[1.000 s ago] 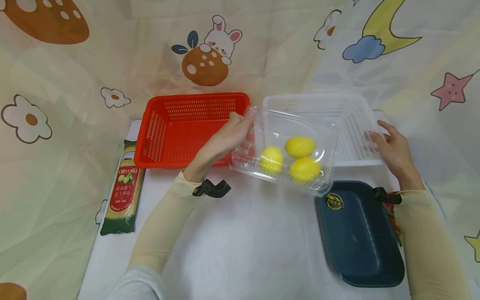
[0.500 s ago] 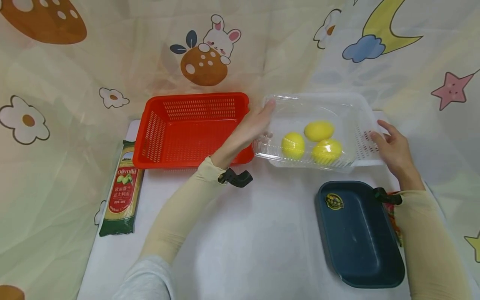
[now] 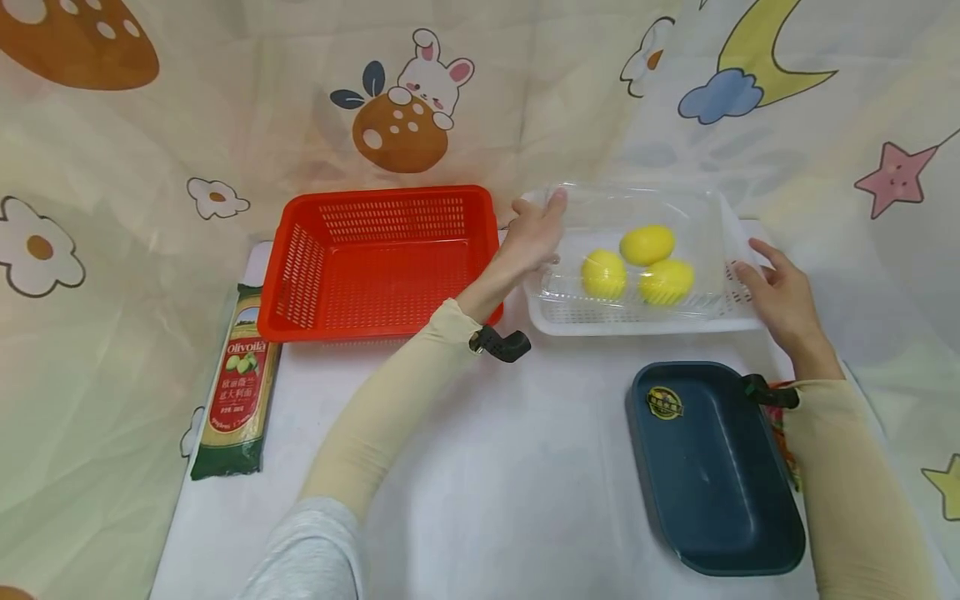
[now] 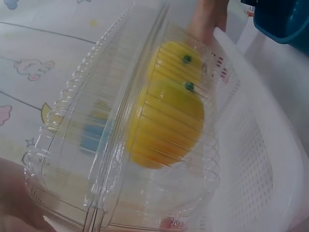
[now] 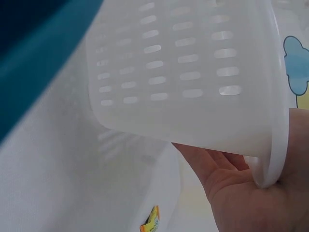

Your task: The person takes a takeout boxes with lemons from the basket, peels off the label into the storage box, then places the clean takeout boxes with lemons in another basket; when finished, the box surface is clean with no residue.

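Note:
My left hand point(image 3: 536, 229) grips the left end of a clear plastic clamshell box point(image 3: 637, 207). Three yellow lemons point(image 3: 667, 281) lie inside it. The box is over the white perforated basket point(image 3: 585, 323), overlapping most of its inside. In the left wrist view, the closed seam of the clamshell point(image 4: 120, 111) and the ribbed wall over the lemons point(image 4: 166, 125) show, with the basket point(image 4: 251, 154) beside them. At the basket's right end my right hand point(image 3: 783, 296) holds the rim; the right wrist view has this hand point(image 5: 241, 198) around the basket's edge.
A red perforated basket point(image 3: 390, 292) stands left of the white one. Beside it lies a spaghetti packet point(image 3: 240, 387). A dark blue tray point(image 3: 720, 475) sits at front right, partly covering a red-patterned packet point(image 3: 780, 433). Patterned cloth point(image 3: 555, 92) rises behind the table.
My left hand has carried the clamshell of lemons right and back, from between the two baskets to over the white basket. My right hand has stayed on the basket's rim.

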Tool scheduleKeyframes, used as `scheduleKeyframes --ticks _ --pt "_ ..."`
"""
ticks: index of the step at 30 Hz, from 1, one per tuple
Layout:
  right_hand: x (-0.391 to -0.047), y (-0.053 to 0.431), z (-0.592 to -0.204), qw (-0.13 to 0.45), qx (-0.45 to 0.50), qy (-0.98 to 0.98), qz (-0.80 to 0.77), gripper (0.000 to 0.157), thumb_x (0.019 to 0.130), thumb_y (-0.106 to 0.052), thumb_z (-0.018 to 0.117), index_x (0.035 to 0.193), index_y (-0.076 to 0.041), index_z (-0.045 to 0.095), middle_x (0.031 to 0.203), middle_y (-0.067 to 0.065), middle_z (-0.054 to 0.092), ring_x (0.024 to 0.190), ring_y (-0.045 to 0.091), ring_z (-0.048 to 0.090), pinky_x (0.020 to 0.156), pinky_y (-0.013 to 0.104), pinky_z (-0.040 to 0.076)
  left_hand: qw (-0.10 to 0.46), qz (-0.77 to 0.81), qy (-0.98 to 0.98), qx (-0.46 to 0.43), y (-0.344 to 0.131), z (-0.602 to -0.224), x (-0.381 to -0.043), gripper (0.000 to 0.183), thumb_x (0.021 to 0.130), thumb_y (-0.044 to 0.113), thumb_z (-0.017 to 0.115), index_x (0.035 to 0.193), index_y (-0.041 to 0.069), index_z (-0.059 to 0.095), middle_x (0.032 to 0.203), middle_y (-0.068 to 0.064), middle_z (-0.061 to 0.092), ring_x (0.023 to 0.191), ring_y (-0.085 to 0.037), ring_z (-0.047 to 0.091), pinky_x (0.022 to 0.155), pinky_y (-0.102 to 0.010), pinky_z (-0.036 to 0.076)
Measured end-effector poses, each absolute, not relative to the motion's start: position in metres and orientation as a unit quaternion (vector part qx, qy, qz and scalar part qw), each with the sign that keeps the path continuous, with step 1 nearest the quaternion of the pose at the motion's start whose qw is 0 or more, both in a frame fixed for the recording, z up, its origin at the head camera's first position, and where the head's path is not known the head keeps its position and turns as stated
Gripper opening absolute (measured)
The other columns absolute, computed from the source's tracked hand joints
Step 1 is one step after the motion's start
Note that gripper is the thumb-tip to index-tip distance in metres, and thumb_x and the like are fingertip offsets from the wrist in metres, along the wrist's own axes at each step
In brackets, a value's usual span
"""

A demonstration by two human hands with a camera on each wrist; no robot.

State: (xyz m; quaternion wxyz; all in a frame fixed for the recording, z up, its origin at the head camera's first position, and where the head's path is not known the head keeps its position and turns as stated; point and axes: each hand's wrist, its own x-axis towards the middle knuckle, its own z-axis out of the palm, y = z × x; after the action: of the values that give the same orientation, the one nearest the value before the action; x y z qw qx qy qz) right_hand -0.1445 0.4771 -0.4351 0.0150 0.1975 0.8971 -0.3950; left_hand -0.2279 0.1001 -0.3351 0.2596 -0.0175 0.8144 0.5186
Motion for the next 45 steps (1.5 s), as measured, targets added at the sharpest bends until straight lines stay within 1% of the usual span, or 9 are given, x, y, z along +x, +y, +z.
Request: scheduleKeyframes --ticks 5,8,14,16,23,28,33,40,45 --pt "-0.145 0.477 -0.436 0.016 0.201 0.897 -0.395 0.066 0.1 -0.061 0.045 0.159 -0.046 0.019 0.156 0.026 0.041 0.114 0.031 0.059 0.066 0.015 0.054 0.218 0.531 0.819 -0.026 0.116 -0.347 -0.232 0.081 0.103 0.064 0.029 0.154 0.006 0.007 0.123 -0.013 0.058 0.091 -0.024 0.071 0.082 -0.03 0.054" --pt "-0.145 0.477 -0.436 0.01 0.2 0.896 -0.396 0.065 0.101 -0.059 0.045 0.159 -0.045 0.02 0.156 0.026 0.041 0.113 0.03 0.059 0.066 0.014 0.053 0.195 0.537 0.821 -0.026 0.126 -0.355 -0.233 0.073 0.105 0.062 0.03 0.147 0.003 0.016 0.104 -0.013 0.062 0.084 -0.025 0.065 0.074 -0.031 0.054" --pt "-0.144 0.476 -0.436 0.009 0.202 0.896 -0.395 0.065 0.101 -0.06 0.045 0.159 -0.046 0.019 0.157 0.026 0.04 0.112 0.032 0.059 0.063 0.015 0.055 0.159 0.534 0.83 -0.031 0.144 -0.368 -0.236 0.08 0.107 0.057 0.028 0.152 -0.006 0.009 0.124 -0.023 0.062 0.116 -0.028 0.061 0.106 -0.035 0.046" --pt "-0.144 0.475 -0.435 0.011 0.203 0.896 -0.395 0.065 0.101 -0.06 0.045 0.159 -0.047 0.018 0.157 0.026 0.04 0.107 0.029 0.062 0.063 0.019 0.058 0.154 0.533 0.831 -0.042 0.148 -0.372 -0.237 0.081 0.107 0.057 0.028 0.153 -0.007 0.009 0.13 -0.025 0.06 0.123 -0.029 0.059 0.109 -0.037 0.044" --pt "-0.145 0.475 -0.436 0.007 0.197 0.897 -0.395 0.067 0.101 -0.06 0.045 0.159 -0.045 0.018 0.153 0.027 0.045 0.083 -0.001 0.06 0.062 0.019 0.057 0.153 0.538 0.826 -0.073 0.161 -0.385 -0.237 0.076 0.107 0.055 0.027 0.152 -0.005 0.014 0.124 -0.023 0.063 0.12 -0.03 0.062 0.106 -0.04 0.048" --pt "-0.145 0.476 -0.437 0.009 0.197 0.898 -0.392 0.066 0.101 -0.059 0.045 0.16 -0.044 0.018 0.153 0.026 0.045 0.088 0.004 0.062 0.061 0.017 0.055 0.167 0.547 0.816 -0.081 0.167 -0.394 -0.237 0.081 0.107 0.056 0.027 0.158 -0.003 0.003 0.13 -0.023 0.061 0.127 -0.029 0.059 0.111 -0.041 0.045" --pt "-0.147 0.475 -0.437 0.005 0.195 0.901 -0.388 0.066 0.102 -0.058 0.045 0.16 -0.043 0.019 0.154 0.025 0.045 0.095 0.013 0.062 0.061 0.015 0.053 0.175 0.545 0.816 -0.08 0.168 -0.402 -0.238 0.079 0.108 0.055 0.027 0.157 -0.003 0.004 0.121 -0.02 0.063 0.12 -0.027 0.06 0.109 -0.041 0.046" --pt "-0.149 0.474 -0.438 0.006 0.197 0.896 -0.398 0.066 0.101 -0.057 0.046 0.16 -0.043 0.02 0.153 0.027 0.045 0.084 0.002 0.06 0.061 0.018 0.056 0.182 0.537 0.82 -0.077 0.168 -0.408 -0.241 0.078 0.109 0.053 0.027 0.157 -0.003 0.003 0.115 -0.019 0.063 0.114 -0.027 0.061 0.109 -0.041 0.046" --pt "-0.146 0.474 -0.437 0.007 0.198 0.898 -0.392 0.065 0.101 -0.058 0.046 0.16 -0.045 0.019 0.154 0.026 0.045 0.091 0.008 0.061 0.062 0.019 0.056 0.187 0.528 0.824 -0.087 0.172 -0.413 -0.243 0.077 0.109 0.053 0.025 0.157 -0.003 0.004 0.119 -0.022 0.063 0.117 -0.027 0.062 0.107 -0.041 0.047"
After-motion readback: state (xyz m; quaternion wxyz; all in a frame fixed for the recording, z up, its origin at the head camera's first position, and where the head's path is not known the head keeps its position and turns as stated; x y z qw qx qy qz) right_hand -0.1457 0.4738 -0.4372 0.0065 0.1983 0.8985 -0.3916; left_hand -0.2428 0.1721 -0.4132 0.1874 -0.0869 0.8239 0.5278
